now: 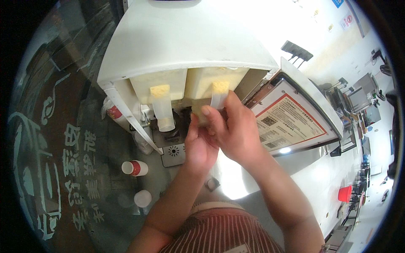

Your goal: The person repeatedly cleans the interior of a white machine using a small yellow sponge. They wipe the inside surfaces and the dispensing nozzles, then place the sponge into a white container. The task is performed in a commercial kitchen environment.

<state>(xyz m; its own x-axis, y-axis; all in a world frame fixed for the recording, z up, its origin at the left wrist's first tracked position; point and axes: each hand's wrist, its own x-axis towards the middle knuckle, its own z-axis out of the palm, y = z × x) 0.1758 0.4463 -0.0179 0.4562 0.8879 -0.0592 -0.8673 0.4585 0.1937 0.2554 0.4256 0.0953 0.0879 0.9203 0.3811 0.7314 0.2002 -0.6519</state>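
Observation:
A white powder-drink dispenser (pixel 190 38) stands before me with its front door (pixel 294 117) swung open to the right. Inside are two translucent hoppers, the left one (pixel 158 79) and the right one (pixel 215 76). Each has a clear spout with yellow powder at its top, the left spout (pixel 163 110) hanging free. My right hand (pixel 240 129) is at the right spout (pixel 220 96), its index finger beside it. Close below, my left hand (pixel 201 148) cups upward. A blurred translucent plastic piece (pixel 199 110) is pinched between both hands; its lower part is hidden by fingers.
A drip tray (pixel 174 155) lies below the left spout. A paper cup with a red band (pixel 136 168) and a white round item (pixel 143 198) are at the left, near a glass pane with writing. A red bucket (pixel 345 193) is far right.

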